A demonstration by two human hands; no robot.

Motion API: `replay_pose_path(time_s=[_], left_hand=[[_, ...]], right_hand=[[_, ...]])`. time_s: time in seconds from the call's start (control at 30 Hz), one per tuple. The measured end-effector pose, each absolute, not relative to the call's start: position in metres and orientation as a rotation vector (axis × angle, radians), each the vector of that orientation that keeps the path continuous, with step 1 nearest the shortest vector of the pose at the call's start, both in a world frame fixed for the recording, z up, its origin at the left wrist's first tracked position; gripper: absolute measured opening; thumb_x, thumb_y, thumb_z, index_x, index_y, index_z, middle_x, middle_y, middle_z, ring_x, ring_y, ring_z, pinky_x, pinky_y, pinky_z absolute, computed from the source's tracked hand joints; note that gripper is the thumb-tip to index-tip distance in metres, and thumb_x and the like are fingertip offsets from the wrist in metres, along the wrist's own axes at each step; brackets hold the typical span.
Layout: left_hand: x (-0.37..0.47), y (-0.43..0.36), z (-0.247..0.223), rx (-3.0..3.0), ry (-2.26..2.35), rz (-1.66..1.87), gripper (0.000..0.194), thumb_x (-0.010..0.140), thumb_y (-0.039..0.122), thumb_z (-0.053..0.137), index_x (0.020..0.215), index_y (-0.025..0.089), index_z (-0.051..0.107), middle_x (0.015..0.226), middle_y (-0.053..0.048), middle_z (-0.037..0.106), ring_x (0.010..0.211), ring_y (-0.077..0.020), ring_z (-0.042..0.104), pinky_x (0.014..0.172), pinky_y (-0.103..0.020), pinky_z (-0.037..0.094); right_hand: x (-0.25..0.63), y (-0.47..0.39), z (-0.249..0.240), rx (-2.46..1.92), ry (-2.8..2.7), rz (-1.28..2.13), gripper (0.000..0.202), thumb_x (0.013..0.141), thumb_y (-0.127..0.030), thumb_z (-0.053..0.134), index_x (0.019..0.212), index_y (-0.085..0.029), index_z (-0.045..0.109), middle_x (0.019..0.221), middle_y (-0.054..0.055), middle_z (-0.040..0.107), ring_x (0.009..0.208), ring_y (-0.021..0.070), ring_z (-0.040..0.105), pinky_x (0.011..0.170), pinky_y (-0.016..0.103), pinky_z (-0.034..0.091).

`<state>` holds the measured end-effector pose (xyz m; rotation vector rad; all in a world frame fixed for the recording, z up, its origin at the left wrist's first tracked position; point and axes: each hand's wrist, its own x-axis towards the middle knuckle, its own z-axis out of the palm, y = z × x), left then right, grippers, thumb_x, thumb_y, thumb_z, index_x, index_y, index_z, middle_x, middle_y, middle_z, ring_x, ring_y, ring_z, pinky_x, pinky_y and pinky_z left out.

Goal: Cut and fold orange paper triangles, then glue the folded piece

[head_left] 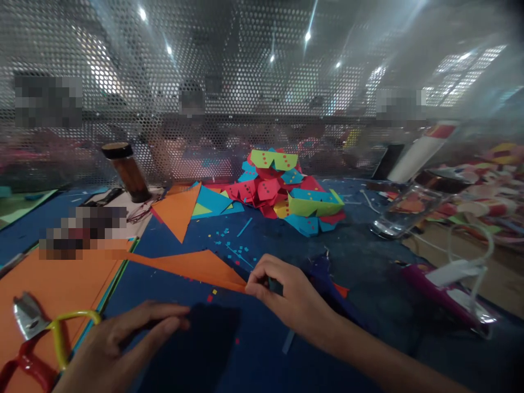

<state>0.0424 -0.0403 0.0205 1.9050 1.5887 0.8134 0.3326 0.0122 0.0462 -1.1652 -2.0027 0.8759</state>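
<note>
My right hand (289, 289) pinches the right tip of a folded orange paper (192, 267) between thumb and fingers. The paper stretches left above the blue table, narrowing to a thin point. My left hand (131, 338) is apart from it at the lower left, fingers stretched out and holding nothing. Beside that hand lie scissors (61, 333) with one yellow and one red handle, on a stack of orange sheets (90, 278). An orange folded triangle (180, 207) and blue paper triangles (210, 202) rest farther back. Small blue paper bits (237, 251) are scattered behind the held paper.
A heap of folded coloured papers with square cutouts (270, 188) stands at the back. Left is a dark-capped bottle (129, 174); right, a clear tumbler (401, 210) and a purple glue gun (446, 292). Paper scraps (487, 202) lie far right. A perforated metal screen (229, 98) closes the back.
</note>
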Motion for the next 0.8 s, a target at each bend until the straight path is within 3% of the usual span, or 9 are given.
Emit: replay_pose_path(time_s=[0.17, 0.3, 0.6, 0.8], left_hand=[[0.09, -0.009, 0.041, 1.483, 1.329, 0.884, 0.027, 0.079, 0.046, 0.065, 0.09, 0.026, 0.079, 0.092, -0.003, 0.079, 0.089, -0.0258, 0.074, 0.08, -0.034, 0.059], [0.103, 0.001, 0.038, 1.376, 1.321, 1.04, 0.023, 0.07, 0.044, 0.072, 0.077, 0.023, 0.079, 0.078, -0.004, 0.079, 0.074, -0.0235, 0.073, 0.067, -0.028, 0.057], [0.11, 0.013, 0.032, 1.287, 1.246, 1.083, 0.027, 0.072, 0.043, 0.071, 0.063, 0.017, 0.071, 0.062, -0.002, 0.068, 0.062, -0.0165, 0.062, 0.06, -0.024, 0.048], [0.106, 0.013, 0.038, 1.192, 1.162, 1.009, 0.032, 0.072, 0.047, 0.068, 0.065, 0.015, 0.066, 0.066, -0.003, 0.065, 0.066, -0.0186, 0.06, 0.069, -0.031, 0.049]], right_hand=[[0.33, 0.007, 0.044, -1.119, -1.985, 0.845, 0.012, 0.088, -0.023, 0.064, 0.076, -0.02, 0.062, 0.08, 0.0, 0.059, 0.074, 0.0135, 0.055, 0.067, 0.026, 0.043], [0.33, 0.007, 0.041, -1.098, -1.984, 0.821, 0.014, 0.089, -0.023, 0.063, 0.076, -0.019, 0.06, 0.079, 0.0, 0.059, 0.073, 0.0132, 0.054, 0.066, 0.026, 0.042], [0.327, 0.006, 0.037, -1.1, -2.07, 0.758, 0.011, 0.087, -0.025, 0.066, 0.078, -0.019, 0.063, 0.078, -0.001, 0.059, 0.074, 0.0139, 0.055, 0.071, 0.029, 0.042], [0.334, 0.014, 0.047, -1.165, -1.814, 0.805, 0.01, 0.091, -0.03, 0.056, 0.091, -0.02, 0.058, 0.086, 0.001, 0.059, 0.078, 0.015, 0.056, 0.072, 0.028, 0.045]])
